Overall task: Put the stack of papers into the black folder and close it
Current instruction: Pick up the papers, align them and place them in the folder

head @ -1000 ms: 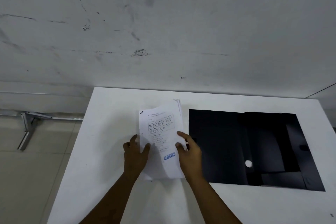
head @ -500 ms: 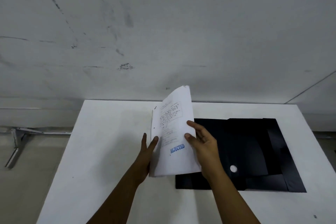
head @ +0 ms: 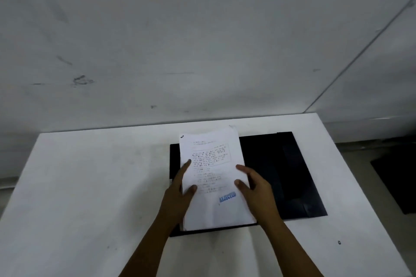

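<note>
The stack of white papers (head: 213, 164), stamped in blue near its lower right, lies over the left half of the open black folder (head: 276, 175). My left hand (head: 180, 193) holds the stack's left edge, thumb on top of the page. My right hand (head: 256, 189) holds the right edge, fingers spread onto the sheet. The folder's right half shows its inner flaps and lies flat on the white table (head: 90, 186).
A scuffed grey wall (head: 202, 40) rises directly behind the table. A dark flat object (head: 396, 182) lies on the floor beyond the table's right edge. A small dark speck (head: 339, 242) sits on the table near the front right.
The stack was lifted from the table left of the folder, carried right while tilted up, and now lies lowered onto the folder's left half. Both hands moved with it.
</note>
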